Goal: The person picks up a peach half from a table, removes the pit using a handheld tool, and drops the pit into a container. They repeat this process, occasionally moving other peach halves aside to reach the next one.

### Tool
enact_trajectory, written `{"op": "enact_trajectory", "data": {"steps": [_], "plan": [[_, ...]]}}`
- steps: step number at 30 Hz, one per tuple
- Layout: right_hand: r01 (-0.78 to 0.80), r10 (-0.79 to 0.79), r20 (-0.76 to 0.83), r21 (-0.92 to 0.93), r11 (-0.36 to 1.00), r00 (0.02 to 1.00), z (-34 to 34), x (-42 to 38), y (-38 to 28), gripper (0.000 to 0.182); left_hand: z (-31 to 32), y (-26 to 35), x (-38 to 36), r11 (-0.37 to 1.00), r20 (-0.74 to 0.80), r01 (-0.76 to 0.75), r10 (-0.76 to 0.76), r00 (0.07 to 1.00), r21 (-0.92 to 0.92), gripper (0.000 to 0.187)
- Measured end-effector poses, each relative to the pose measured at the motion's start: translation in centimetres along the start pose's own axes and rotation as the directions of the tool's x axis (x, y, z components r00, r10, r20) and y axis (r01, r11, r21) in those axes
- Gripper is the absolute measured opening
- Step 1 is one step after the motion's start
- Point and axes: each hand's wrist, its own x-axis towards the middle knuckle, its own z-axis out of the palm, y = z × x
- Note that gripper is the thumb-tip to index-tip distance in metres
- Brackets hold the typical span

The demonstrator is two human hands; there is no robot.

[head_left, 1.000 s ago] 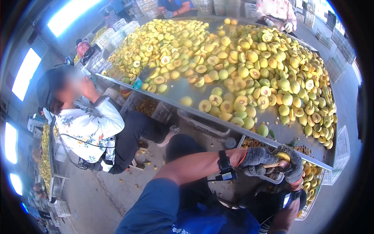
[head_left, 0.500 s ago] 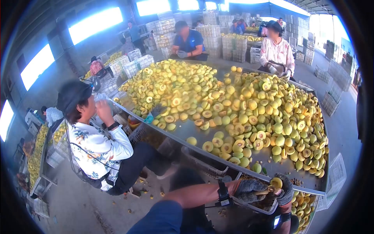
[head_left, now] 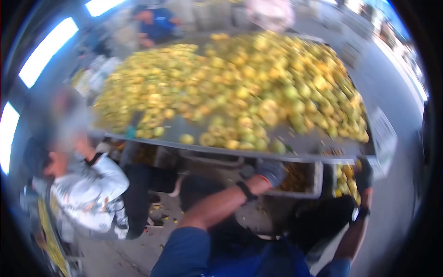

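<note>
My left hand (head_left: pixel 271 173), in a grey glove, is curled closed beside the table's near edge, by a pale crate (head_left: pixel 318 179) of brown scraps. Blur hides whatever its fingers hold. Further right, my gloved right hand (head_left: pixel 363 174) is closed around a yellow peach half (head_left: pixel 358 163), of which a small part shows. That hand is above the right side of a crate of peach halves (head_left: pixel 345 181). On the metal table (head_left: pixel 177 134) lies a wide heap of peaches (head_left: pixel 240 92), many cut in half, some showing brown centres.
A person in a white flowered shirt (head_left: pixel 92 189) sits at the left, hands raised near the head. Across the table are a person in blue (head_left: pixel 159 23) and one in pink (head_left: pixel 272 14). A white crate (head_left: pixel 386 141) leans by the table's right end.
My view has tilted down and turned, and is blurred. My hands, together at a peach half before, are now apart: the right over the peach crate, the left by the scrap crate.
</note>
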Motion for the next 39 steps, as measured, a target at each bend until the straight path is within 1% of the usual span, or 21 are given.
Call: {"op": "enact_trajectory", "data": {"steps": [1,2,3,4,5,8,9,10,11,13,14,15,17,18,21,23,25,29,34,38,39], "plan": [[-0.133,0.135,0.030,-0.061,0.989,0.990,-1.1,-0.6,-0.4,0.039,-3.1,1.4,-0.2,0.998,0.106,0.063,-0.060,0.993,-0.031,0.034],[-0.093,0.093,-0.013,-0.183,0.979,0.996,-0.8,-1.7,3.2,0.035,-6.1,2.8,-0.4,0.990,0.211,0.131,-0.118,0.970,-0.047,0.037],[-0.314,0.310,0.114,0.021,0.949,0.944,-2.2,-1.8,1.5,0.034,-3.9,1.9,-0.2,0.995,0.303,0.098,-0.092,0.949,-0.004,0.040],[-0.435,0.429,0.107,0.038,0.900,0.897,-2.4,-3.1,3.3,0.042,-3.3,2.3,-0.1,0.992,0.233,0.124,-0.115,0.966,-0.024,0.044],[-0.385,0.416,0.150,-0.198,0.902,0.897,-2.0,-3.6,6.5,0.053,-3.7,2.4,-0.4,0.996,0.218,0.070,-0.059,0.974,-0.046,0.046],[-0.437,0.523,0.118,-0.415,0.798,0.844,-3.0,-3.4,4.6,0.066,-4.5,4.3,-1.0,0.998,0.198,-0.042,0.033,0.980,0.044,0.046],[-0.323,0.336,0.012,-0.249,0.913,0.942,-2.6,-3.5,5.7,0.060,-4.8,4.2,-0.7,0.999,0.286,0.006,-0.017,0.958,0.039,0.044],[-0.288,0.302,0.016,-0.256,0.923,0.953,-2.3,-2.0,4.4,0.054,-5.2,4.2,-0.5,0.998,0.372,0.054,-0.066,0.926,0.043,0.042],[-0.245,0.260,0.021,-0.263,0.933,0.965,-2.5,-0.6,1.7,0.048,-4.2,3.6,-1.6,0.998,0.323,0.030,-0.044,0.945,0.050,0.040],[-0.192,0.191,0.007,0.021,0.981,0.981,-0.7,2.1,-3.4,0.036,-3.5,3.7,-2.1,1.000,0.273,-0.001,-0.003,0.962,0.013,0.033],[0.129,-0.127,-0.028,0.061,0.990,0.991,1.1,3.8,-4.7,0.035,-4.0,4.0,-2.2,0.999,0.263,-0.006,0.016,0.965,-0.037,0.030],[0.143,-0.153,0.049,0.168,0.975,0.987,2.4,5.1,-8.6,0.035,-4.1,3.8,-2.4,0.998,0.248,-0.049,0.053,0.967,-0.026,0.027],[0.202,-0.219,0.149,0.120,0.972,0.964,6.6,7.6,-14.6,0.031,-3.9,4.0,-2.8,0.988,0.221,-0.151,0.150,0.964,-0.011,0.023],[0.338,-0.356,0.156,0.130,0.932,0.922,8.4,9.0,-17.6,0.030,-4.6,4.4,-2.5,0.992,0.222,-0.108,0.121,0.968,-0.069,0.020],[0.434,-0.425,0.270,0.026,0.900,0.864,17.2,14.0,-21.8,0.034,-7.6,4.8,-3.0,0.993,0.272,-0.006,0.038,0.961,-0.115,0.023],[0.537,-0.521,0.190,-0.047,0.842,0.832,22.3,16.4,-24.8,0.035,-6.0,2.6,-4.0,0.952,0.066,-0.094,0.118,0.991,-0.292,0.020],[0.647,-0.642,0.133,0.004,0.762,0.755,27.3,18.8,-23.6,0.038,-5.8,3.0,-2.5,0.981,0.349,0.111,-0.049,0.936,-0.159,0.018],[0.484,-0.410,0.332,-0.183,0.856,0.850,25.3,18.9,-27.3,0.071,-7.2,2.4,-2.7,0.987,0.358,0.112,-0.065,0.932,-0.112,0.020],[0.541,-0.478,0.278,-0.225,0.811,0.833,25.6,16.9,-26.7,0.066,-8.6,1.9,-4.1,0.993,0.248,0.083,-0.059,0.967,-0.087,0.014],[0.307,-0.282,0.277,-0.049,0.951,0.919,25.9,16.1,-24.4,0.066,-5.5,1.1,-3.4,0.990,0.220,0.084,-0.057,0.974,-0.114,0.019],[0.340,-0.333,0.197,-0.002,0.940,0.922,24.2,15.2,-24.5,0.064,-5.0,1.0,-3.5,0.983,0.187,0.085,-0.053,0.981,-0.164,0.020]]}}
